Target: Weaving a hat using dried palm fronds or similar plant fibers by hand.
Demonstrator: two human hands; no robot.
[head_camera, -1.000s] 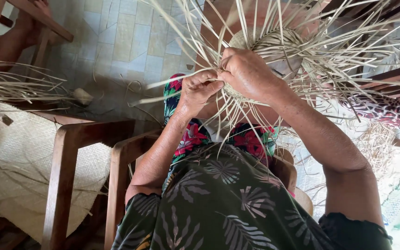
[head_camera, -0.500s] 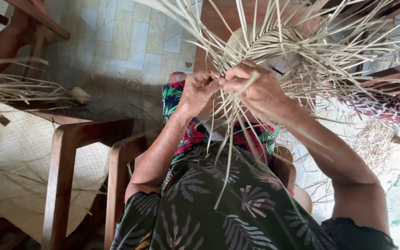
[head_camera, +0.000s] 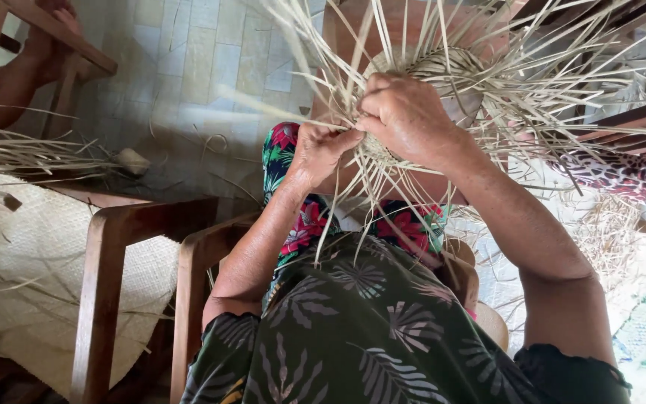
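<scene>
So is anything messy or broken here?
Nothing looks broken. The loose strips sticking out all round the woven piece are unwoven ends, which both hands, left hand and right hand, grip. A few stray strips lie on the tiled floor.

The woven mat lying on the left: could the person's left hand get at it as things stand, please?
Probably not right away. The left hand is pinching strips at the half-woven piece, beside the right hand. The mat lies low to the side, beyond a wooden chair arm that stands between.
</scene>
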